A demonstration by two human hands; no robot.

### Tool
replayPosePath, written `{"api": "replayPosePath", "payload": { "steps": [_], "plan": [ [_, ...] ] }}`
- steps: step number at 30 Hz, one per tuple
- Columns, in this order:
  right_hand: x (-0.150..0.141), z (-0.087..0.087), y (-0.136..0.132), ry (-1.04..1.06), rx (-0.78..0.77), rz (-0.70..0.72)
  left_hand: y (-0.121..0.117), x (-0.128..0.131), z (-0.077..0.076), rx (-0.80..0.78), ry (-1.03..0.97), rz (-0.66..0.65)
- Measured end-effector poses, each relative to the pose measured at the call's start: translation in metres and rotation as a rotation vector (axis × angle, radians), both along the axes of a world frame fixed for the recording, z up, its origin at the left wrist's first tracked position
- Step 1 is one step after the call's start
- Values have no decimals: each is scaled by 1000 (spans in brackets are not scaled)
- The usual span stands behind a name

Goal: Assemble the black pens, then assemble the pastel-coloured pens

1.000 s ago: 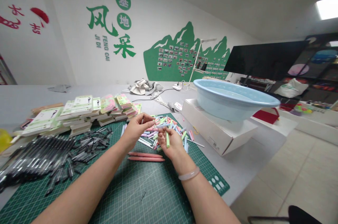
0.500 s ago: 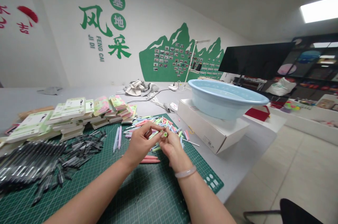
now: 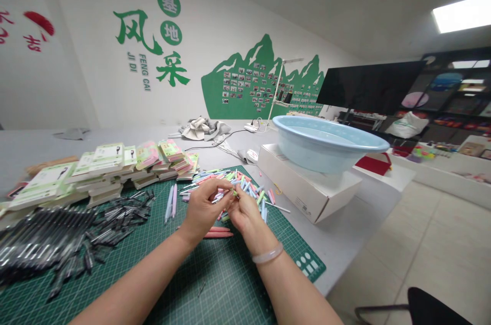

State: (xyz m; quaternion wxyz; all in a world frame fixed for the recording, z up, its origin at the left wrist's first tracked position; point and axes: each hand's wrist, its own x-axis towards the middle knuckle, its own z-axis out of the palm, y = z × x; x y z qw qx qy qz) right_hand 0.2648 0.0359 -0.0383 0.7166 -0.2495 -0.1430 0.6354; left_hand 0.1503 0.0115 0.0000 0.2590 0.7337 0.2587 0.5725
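My left hand (image 3: 203,207) and my right hand (image 3: 245,210) meet over the green cutting mat (image 3: 180,279), thumbs and fingertips pinched together. Between them is a small light-green pen part (image 3: 235,193), mostly covered by the fingers. A heap of pastel pen parts (image 3: 251,188) in blue, green, pink and white lies just behind my hands. Pink pen barrels (image 3: 218,233) rest beneath my left wrist. Left of that hand, blue and purple barrels (image 3: 171,203) lie side by side. A pale bangle sits on my right wrist.
Many black pens (image 3: 46,233) cover the mat's left side, with stacked small boxes (image 3: 103,166) behind them. To the right, a light-blue basin (image 3: 318,151) stands on a white carton (image 3: 307,192). Crumpled cloth (image 3: 203,128) and cables lie farther back. A chair (image 3: 425,309) is at lower right.
The light-green part has turned between the fingers; its round open end faced me before and is now mostly covered. Both hands stay pinched together in nearly the same place.
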Motion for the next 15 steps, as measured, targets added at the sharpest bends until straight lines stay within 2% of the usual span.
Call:
{"api": "replayPosePath", "payload": {
  "steps": [2,4,6,9,11,15],
  "plan": [
    [-1,9,-5,136,-101,39,3,-1,-1,7,-17,-23],
    [-2,18,-11,151,-109,69,7,-4,0,-12,-38,0],
    [-1,24,-15,171,-114,162,10,-9,5,-57,-60,59],
    [0,27,-19,180,-55,274,15,-19,13,-132,-94,137],
    [1,26,-19,171,-8,259,18,-23,16,-156,-100,147],
    [0,25,-18,59,75,108,20,-26,18,-208,-135,88]
  ]
}}
